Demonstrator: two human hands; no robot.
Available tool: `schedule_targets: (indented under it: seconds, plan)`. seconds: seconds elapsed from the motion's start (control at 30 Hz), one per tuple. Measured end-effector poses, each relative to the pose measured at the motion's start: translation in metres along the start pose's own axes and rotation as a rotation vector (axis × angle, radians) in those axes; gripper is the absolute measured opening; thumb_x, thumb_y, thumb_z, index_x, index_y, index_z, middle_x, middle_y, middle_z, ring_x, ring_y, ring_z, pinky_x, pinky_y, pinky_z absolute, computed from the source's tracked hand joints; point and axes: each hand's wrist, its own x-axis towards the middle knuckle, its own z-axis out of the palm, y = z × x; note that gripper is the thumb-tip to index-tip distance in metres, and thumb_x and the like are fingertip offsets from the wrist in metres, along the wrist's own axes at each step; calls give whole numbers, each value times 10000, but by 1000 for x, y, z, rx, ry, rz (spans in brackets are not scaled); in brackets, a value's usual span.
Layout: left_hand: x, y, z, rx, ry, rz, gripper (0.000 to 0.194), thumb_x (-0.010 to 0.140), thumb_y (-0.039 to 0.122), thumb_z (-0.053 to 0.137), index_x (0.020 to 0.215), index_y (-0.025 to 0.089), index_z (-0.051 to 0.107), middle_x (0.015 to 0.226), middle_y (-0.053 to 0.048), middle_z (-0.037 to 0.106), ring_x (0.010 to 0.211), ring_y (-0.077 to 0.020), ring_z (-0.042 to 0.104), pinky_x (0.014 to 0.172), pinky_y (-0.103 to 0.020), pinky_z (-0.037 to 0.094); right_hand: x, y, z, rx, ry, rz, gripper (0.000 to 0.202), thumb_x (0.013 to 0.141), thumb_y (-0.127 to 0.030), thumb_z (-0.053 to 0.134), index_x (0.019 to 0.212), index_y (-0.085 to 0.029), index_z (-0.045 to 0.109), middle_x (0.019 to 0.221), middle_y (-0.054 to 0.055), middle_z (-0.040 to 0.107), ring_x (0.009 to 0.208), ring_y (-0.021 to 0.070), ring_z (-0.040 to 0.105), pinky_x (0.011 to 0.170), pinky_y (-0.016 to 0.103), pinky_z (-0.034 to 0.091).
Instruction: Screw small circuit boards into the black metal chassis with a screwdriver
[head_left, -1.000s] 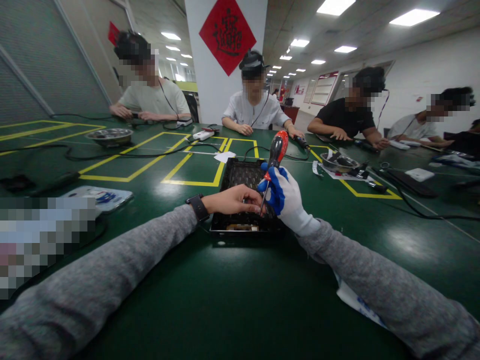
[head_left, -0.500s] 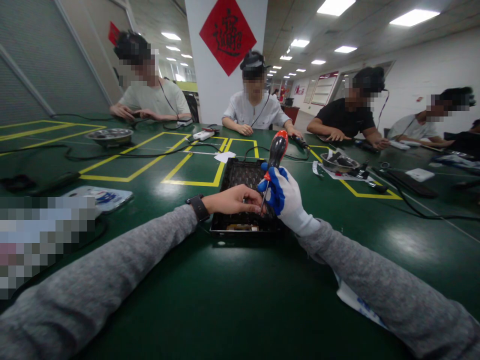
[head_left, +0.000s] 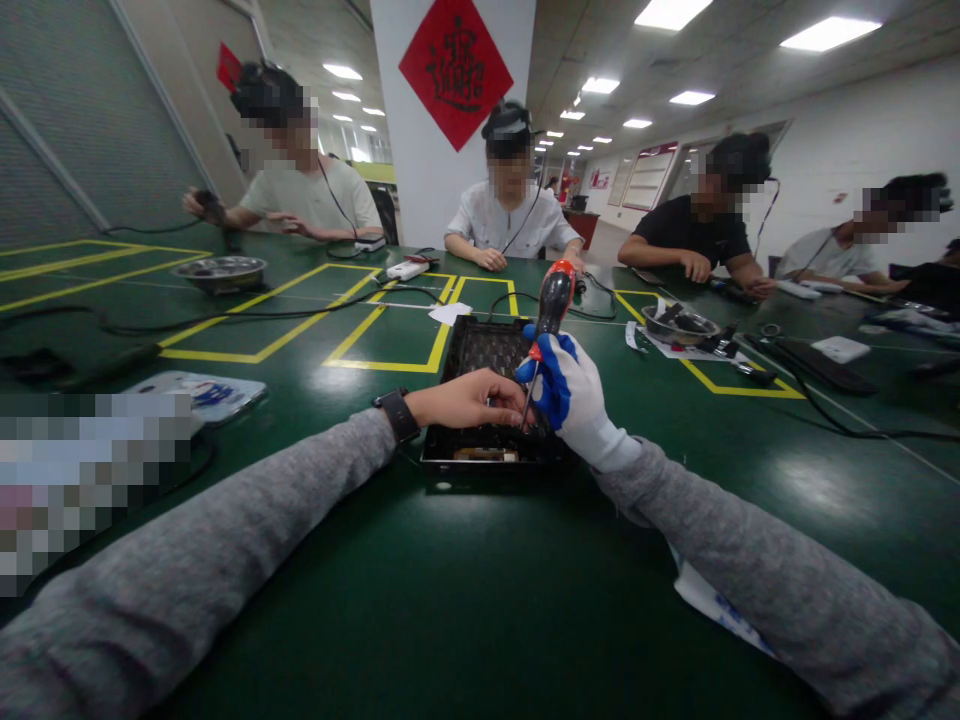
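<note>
A black open case (head_left: 491, 350), perhaps the housing of some device, lies on the green table in front of me. Over its near part is my bare left hand (head_left: 487, 398), fingers curled together at the screwdriver's tip; what they pinch, if anything, is hidden. My right hand (head_left: 574, 395), in a white glove with blue coating, grips a screwdriver (head_left: 556, 298) with a red and black handle. Its shaft slants down into the case beside my left fingertips. A brownish part (head_left: 486, 454) shows inside the case's near edge.
Metal bowls stand at the left (head_left: 221, 272) and the right (head_left: 679, 322), the right one holding dark parts. Yellow tape (head_left: 345, 355) marks the green table (head_left: 480, 620). Black cables (head_left: 300, 316) cross it. Several co-workers sit opposite, including one in white (head_left: 510, 220).
My hands, the screwdriver and the case look almost unmoved. Across the table, the left co-worker has raised a hand with a dark object; the middle one's hand has drawn back from a dark tool.
</note>
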Motion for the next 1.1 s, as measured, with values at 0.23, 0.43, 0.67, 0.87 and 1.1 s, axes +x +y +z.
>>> schedule_targets:
  seconds: [0.23,0.43,0.67,0.87,1.1]
  plan:
    - [0,-2,-1,37,51,-7,186,752,281,633,793,100,644,785,-55,662,733,-114,593,720,-243,455,1,2,-1,56,-8,25,388,762,-469,566,1033,-192,533,584,-46,563,406,48,464,381,159,351]
    - [0,-1,-1,20,12,17,191,783,279,597,843,104,648,858,-81,677,788,-132,614,746,-254,464,1,3,-1,40,-8,13,374,769,-465,561,1022,-191,534,587,-43,566,406,51,469,377,162,357]
    - [0,-3,0,64,61,-30,240,736,333,645,803,103,654,757,-55,669,686,-111,600,676,-231,461,1,1,0,29,7,10,349,777,-437,554,1019,-186,536,584,-40,572,417,54,482,386,161,371]
    - [-1,-3,-2,42,50,8,225,761,297,624,842,91,665,820,-86,682,736,-124,612,713,-242,469,-2,-2,1,8,5,10,344,803,-434,519,1029,-175,534,564,-39,571,372,40,435,345,151,323]
    - [0,0,-1,49,37,-5,196,777,279,606,839,98,650,835,-73,676,764,-121,607,728,-234,460,-1,-2,2,32,9,7,315,789,-415,542,996,-178,530,575,-43,571,389,43,461,364,151,351]
